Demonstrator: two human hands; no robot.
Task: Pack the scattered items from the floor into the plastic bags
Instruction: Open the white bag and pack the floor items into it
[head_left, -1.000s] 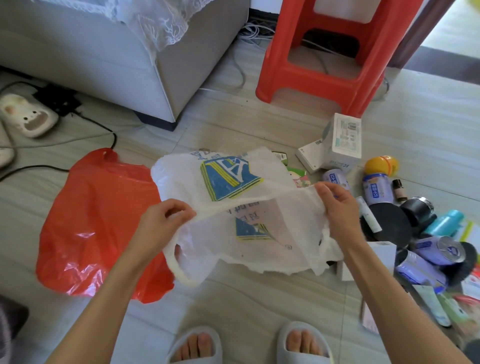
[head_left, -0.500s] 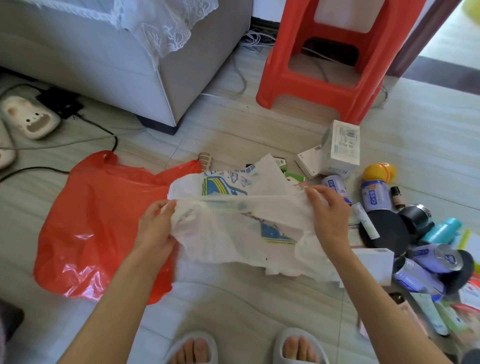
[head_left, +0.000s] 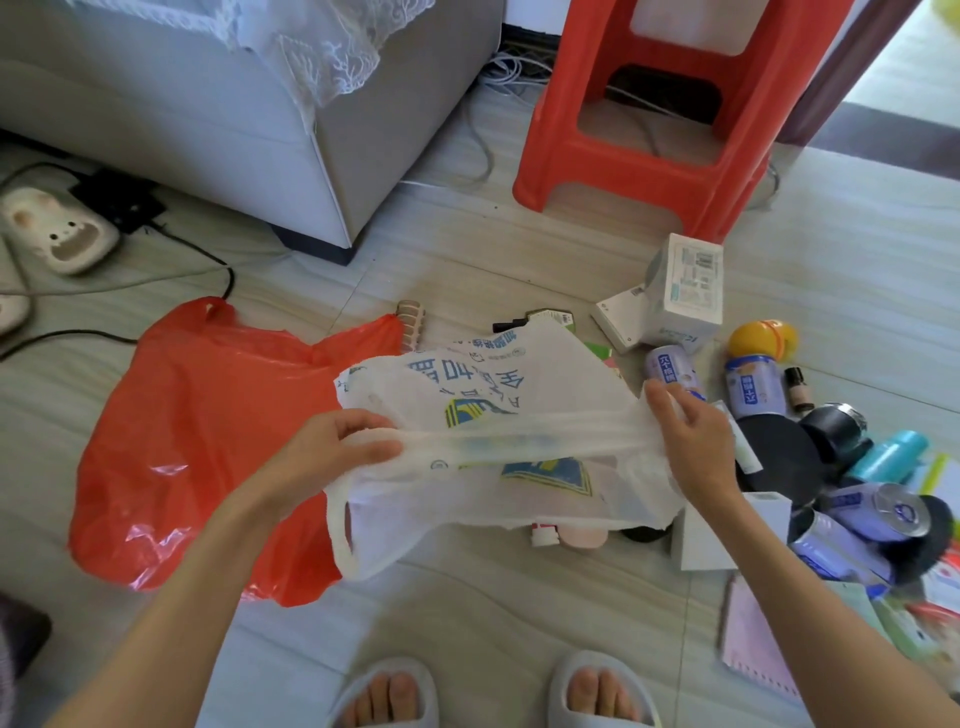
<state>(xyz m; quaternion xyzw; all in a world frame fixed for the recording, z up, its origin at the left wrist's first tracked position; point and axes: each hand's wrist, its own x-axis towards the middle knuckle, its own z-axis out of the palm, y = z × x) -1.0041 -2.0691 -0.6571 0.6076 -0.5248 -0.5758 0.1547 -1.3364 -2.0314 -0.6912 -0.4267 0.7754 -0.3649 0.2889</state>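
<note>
Both hands hold a white plastic bag (head_left: 488, 384) with blue print above the floor. My left hand (head_left: 332, 457) grips its left rim and my right hand (head_left: 691, 441) grips its right rim, with the edge stretched tight between them. A red plastic bag (head_left: 197, 447) lies flat on the floor to the left, partly under the white one. Scattered items lie to the right: white boxes (head_left: 680, 291), purple cans (head_left: 878, 514), a yellow ball (head_left: 761, 338), a teal bottle (head_left: 891, 454) and a black round lid (head_left: 779, 452). A few small items show under the bag.
A red plastic stool (head_left: 649, 135) stands at the back right. A grey sofa (head_left: 218, 119) with lace cover fills the back left. Cables and a slipper (head_left: 57, 234) lie on the left. A pink notebook (head_left: 753, 644) lies by my right foot. My slippered feet are at the bottom.
The white bag was spread wide, then bunched, and its rim is now pulled taut between both hands. My hands sit slightly lower and farther apart.
</note>
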